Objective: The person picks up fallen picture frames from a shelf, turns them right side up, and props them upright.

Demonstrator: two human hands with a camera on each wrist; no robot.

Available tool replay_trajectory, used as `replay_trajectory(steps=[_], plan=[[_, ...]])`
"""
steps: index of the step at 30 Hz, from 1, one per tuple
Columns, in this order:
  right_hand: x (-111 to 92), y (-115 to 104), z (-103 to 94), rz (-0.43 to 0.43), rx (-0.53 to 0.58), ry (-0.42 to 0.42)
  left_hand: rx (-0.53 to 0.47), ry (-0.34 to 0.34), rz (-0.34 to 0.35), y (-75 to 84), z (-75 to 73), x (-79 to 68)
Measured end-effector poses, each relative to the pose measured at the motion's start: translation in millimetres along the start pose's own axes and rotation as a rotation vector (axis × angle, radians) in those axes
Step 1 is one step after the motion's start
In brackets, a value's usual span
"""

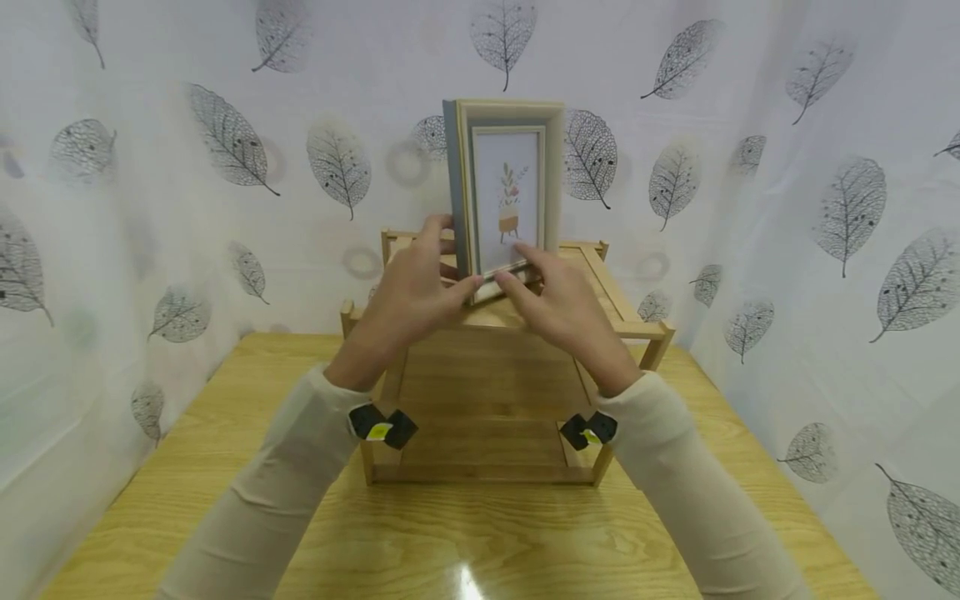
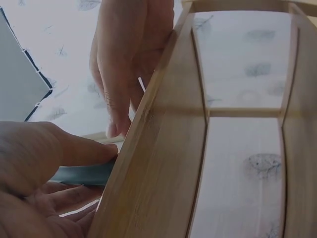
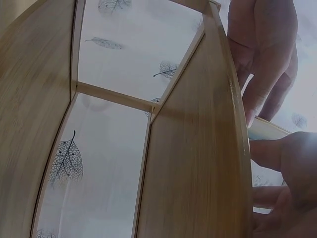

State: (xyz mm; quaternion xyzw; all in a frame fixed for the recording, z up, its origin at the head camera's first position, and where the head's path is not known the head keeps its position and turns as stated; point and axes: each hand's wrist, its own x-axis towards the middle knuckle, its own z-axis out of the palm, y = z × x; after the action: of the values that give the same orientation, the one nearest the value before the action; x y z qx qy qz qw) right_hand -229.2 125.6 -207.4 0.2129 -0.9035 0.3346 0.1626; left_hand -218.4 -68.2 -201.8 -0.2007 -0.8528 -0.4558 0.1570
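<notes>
A picture frame (image 1: 554,183) with a cream border and grey-blue side stands tilted above a wooden rack's top in the head view. Inside it is a white picture of a potted plant. My left hand (image 1: 416,283) grips the frame's lower left, thumb in front and fingers round the side. My right hand (image 1: 562,304) lies over its lower right, forefinger on the picture and thumb at the bottom border. The left wrist view shows the frame's teal side (image 2: 81,175) between my left thumb and fingers. In the right wrist view, background shows between my right thumb (image 3: 267,153) and lower fingers.
The wooden two-level rack (image 1: 480,375) stands on a wood-grain table (image 1: 465,537) below my hands. Its raised corner posts and front rail are close to my wrists. White leaf-patterned curtains (image 1: 285,242) hang behind and at both sides.
</notes>
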Motion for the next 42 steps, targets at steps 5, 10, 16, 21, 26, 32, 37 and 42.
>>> replay_trajectory(steps=[5,10,16,21,26,32,37,42], plan=[[1,0,1.7,-0.022,0.011,-0.015,-0.043,-0.020,0.041,-1.2,1.7,1.2],[1,-1,3.6,-0.063,0.025,0.002,-0.071,-0.040,0.072,-1.6,4.5,3.5],[1,-2,5.1,-0.076,0.049,0.024,-0.082,-0.049,0.099,-2.3,6.5,3.8],[2,-1,4.9,-0.086,0.090,0.027,-0.107,-0.061,0.125,-1.8,8.2,4.4],[2,-1,4.8,-0.090,0.107,0.041,-0.128,-0.075,0.139,-1.1,10.2,5.5],[1,-1,3.6,-0.099,0.112,0.056,-0.129,-0.085,0.169,-0.8,11.9,6.1],[1,-1,2.8,-0.135,0.117,0.080,-0.113,-0.075,0.177,-0.1,12.8,5.4],[2,-2,3.4,-0.145,0.131,0.084,-0.116,-0.071,0.196,0.5,13.8,4.5]])
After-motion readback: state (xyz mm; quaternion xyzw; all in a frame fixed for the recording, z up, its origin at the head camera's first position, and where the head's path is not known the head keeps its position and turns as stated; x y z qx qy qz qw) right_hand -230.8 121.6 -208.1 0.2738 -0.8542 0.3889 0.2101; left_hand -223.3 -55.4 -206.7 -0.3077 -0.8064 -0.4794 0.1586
